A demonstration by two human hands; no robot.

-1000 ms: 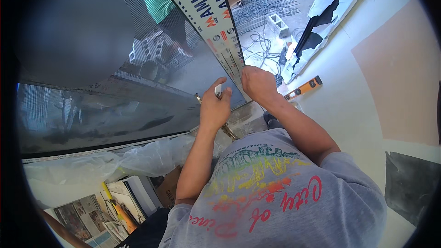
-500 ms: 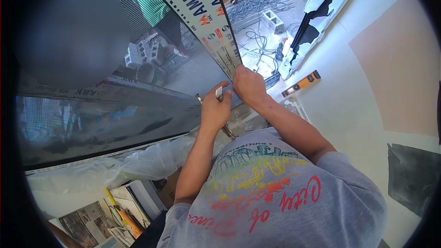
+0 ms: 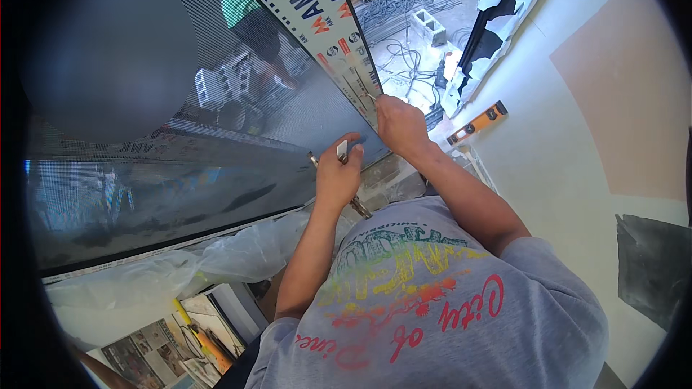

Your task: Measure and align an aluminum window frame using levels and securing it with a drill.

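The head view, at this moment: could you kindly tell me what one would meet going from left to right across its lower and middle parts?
Newspaper → left hand → right hand → orange spirit level → dark grey patch.

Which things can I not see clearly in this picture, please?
Each in the head view:
- What, if anything, the right hand grips: hidden by the hand itself.
- Whether the two brass-coloured metal ends join: the left hand covers between.
- Person in green: dimmed by dark mesh, partly hidden by the printed strip.
- Far left: covered by a grey blurred disc.
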